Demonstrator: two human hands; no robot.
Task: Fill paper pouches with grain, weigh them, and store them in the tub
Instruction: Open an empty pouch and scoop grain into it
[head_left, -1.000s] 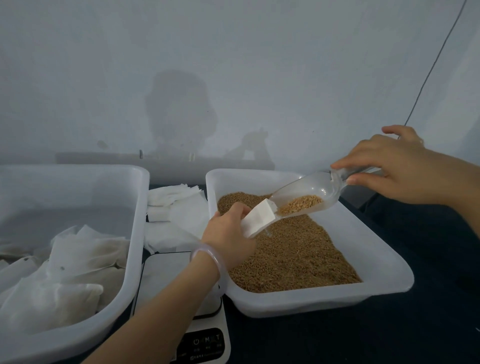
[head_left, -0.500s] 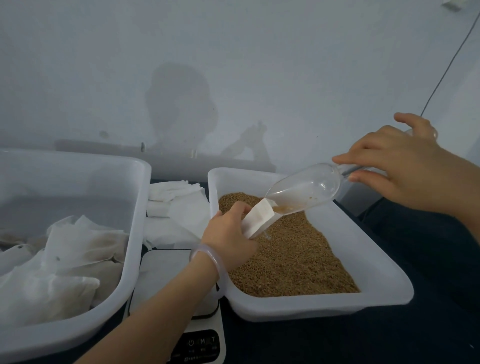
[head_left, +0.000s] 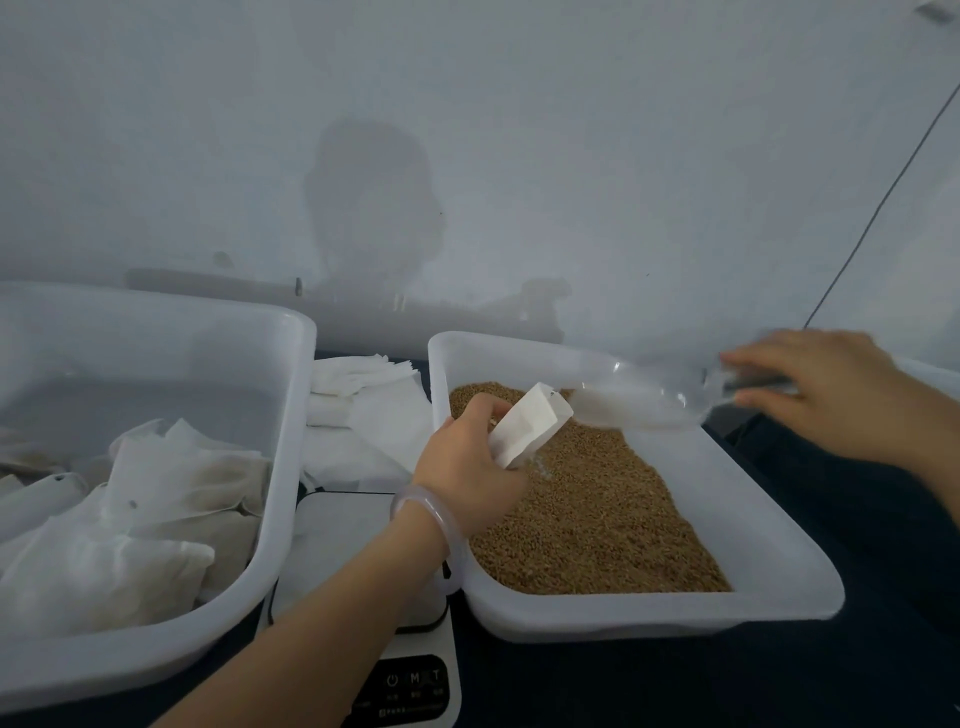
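Small white paper pouch, mouth tilted toward 2 o'clock to meet the pour, pinched in left grip above brown grain in white plastic tray; clear plastic scoop, apparently emptied, handle clasped by right grip at 3 o'clock; white storage tub at 9 o'clock.

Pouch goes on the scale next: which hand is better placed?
Likely left. The left hand grips the pouch, and the scale lies just under its wrist. The right hand holds the scoop on the far side.
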